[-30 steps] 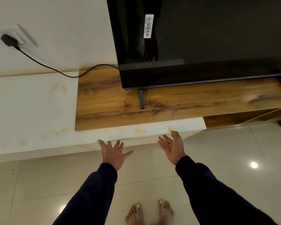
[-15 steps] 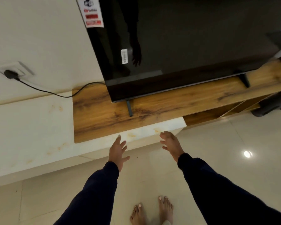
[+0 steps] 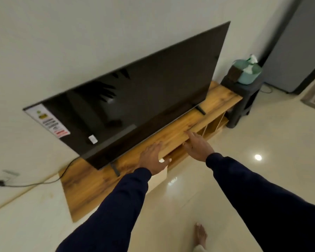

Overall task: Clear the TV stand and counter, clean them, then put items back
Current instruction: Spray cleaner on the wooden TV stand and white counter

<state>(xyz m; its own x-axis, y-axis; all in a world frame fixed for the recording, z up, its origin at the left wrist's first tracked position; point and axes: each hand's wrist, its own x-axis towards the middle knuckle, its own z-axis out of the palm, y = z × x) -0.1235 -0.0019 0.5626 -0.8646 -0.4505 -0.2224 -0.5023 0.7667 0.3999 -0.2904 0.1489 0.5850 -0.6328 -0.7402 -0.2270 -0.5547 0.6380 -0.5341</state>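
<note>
Both your left hand (image 3: 154,157) and right hand (image 3: 198,146) hover flat, fingers released, over the TV stand (image 3: 175,131); its long axis runs leftward to the table (image 3: 25,224).

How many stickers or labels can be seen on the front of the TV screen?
2: a large white sticker at the screen's upper left corner, and a small white label near its lower left edge. Blur may hide others.

Stand top (image 3: 91,186) left of TV foot (image 3: 115,169) is unobstructed; back strip is blocked by TV (image 3: 135,104); right end is flanked by stool (image 3: 242,104).
</note>
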